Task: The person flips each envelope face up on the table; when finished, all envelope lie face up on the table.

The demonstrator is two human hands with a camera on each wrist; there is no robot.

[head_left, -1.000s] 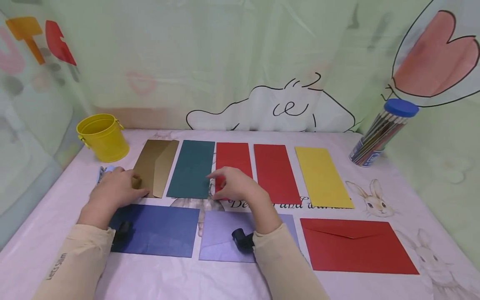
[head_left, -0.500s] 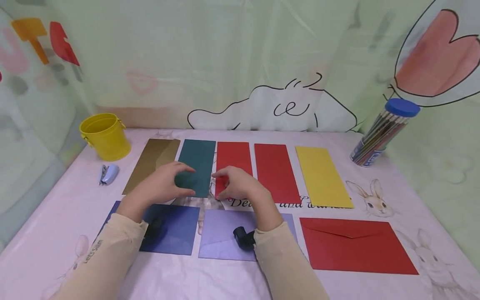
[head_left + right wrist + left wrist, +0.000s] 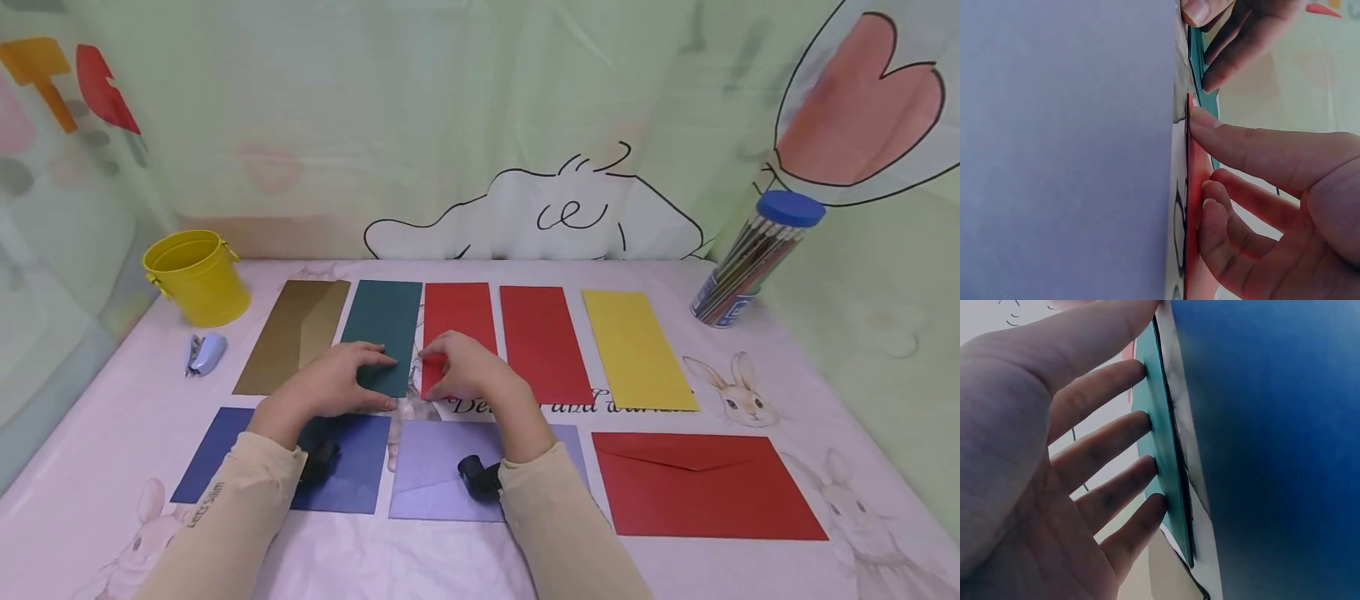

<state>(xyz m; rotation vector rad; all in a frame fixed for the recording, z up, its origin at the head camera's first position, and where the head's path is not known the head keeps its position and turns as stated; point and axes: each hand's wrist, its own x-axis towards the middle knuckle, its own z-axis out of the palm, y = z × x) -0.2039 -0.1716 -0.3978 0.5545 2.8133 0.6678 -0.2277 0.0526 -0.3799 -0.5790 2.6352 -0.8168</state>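
My left hand [image 3: 326,382] rests on the near part of a dark green envelope [image 3: 386,308]. In the left wrist view its spread fingers [image 3: 1110,444] touch the green paper with their tips. My right hand [image 3: 476,371] lies over the near left part of a red envelope [image 3: 459,307], just beside the green one. Seen from the right wrist, the thumb [image 3: 1260,150] touches the red paper near its edge and the other fingers bend loosely against it. Neither envelope is lifted. A brown envelope [image 3: 277,342] lies left of the green one.
Another red envelope [image 3: 546,346] and a yellow one [image 3: 641,350] continue the back row. Nearer lie a blue envelope [image 3: 356,467], a lilac one [image 3: 423,467] and a wide red one [image 3: 708,492]. A yellow bucket [image 3: 198,287], small stapler [image 3: 206,353] and pencil tub [image 3: 750,267] stand at the sides.
My left hand has moved right, from the brown envelope to the green one, uncovering the stapler. The right hand stays by the red envelope. The head view has shifted slightly.
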